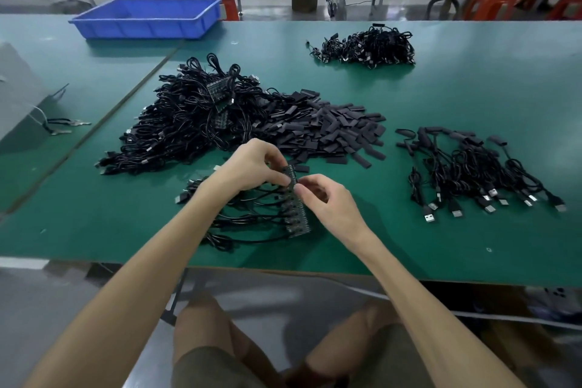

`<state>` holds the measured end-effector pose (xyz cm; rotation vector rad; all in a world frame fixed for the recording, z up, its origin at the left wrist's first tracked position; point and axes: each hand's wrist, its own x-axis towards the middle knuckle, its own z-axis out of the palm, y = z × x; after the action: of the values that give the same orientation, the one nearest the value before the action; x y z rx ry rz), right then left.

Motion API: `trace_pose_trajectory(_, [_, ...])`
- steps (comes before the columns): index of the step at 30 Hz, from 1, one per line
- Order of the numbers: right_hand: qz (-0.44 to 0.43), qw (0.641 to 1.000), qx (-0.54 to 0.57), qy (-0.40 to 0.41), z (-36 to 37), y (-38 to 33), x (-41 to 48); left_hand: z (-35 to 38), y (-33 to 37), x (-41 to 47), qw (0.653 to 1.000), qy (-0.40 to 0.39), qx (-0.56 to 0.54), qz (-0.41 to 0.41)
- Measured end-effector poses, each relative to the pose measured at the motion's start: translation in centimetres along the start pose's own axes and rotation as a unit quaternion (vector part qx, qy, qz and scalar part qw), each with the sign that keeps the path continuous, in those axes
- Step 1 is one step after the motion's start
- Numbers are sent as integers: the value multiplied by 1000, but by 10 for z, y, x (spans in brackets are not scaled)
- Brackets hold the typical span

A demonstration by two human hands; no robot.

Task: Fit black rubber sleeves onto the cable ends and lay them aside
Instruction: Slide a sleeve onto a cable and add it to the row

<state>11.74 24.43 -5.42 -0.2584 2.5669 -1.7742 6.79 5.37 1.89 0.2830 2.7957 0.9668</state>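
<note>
A strip of small black circuit boards (296,217), each with a cable attached, lies on the green table in front of me. My left hand (252,167) pinches the strip's top end. My right hand (324,201) pinches the strip just below, fingers curled. A heap of black rubber sleeves (327,129) lies behind my hands. To its left is a big pile of black cables (189,123). At the right lie cables with sleeves fitted (472,173), USB plugs pointing toward me.
A smaller bundle of black cables (368,47) sits at the far middle of the green table (441,246). A blue plastic bin (148,17) stands at the back left. A person sits on an orange stool (491,3) at the bench behind.
</note>
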Motion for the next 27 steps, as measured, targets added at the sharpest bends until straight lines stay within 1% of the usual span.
trace_pose_trajectory(3, [2, 1000, -5, 9, 0, 1, 0, 11, 7, 1, 999, 9, -21, 25])
trace_pose_trajectory(9, [11, 1000, 3, 28, 0, 2, 1, 19, 10, 5, 999, 13, -12, 34])
trace_pose_trajectory(19, [12, 998, 3, 59, 0, 3, 3, 41, 13, 11, 1000, 24, -8, -6])
trace_pose_trajectory(27, [28, 998, 7, 64, -1, 1, 3, 51, 15, 2, 998, 55, -17, 7])
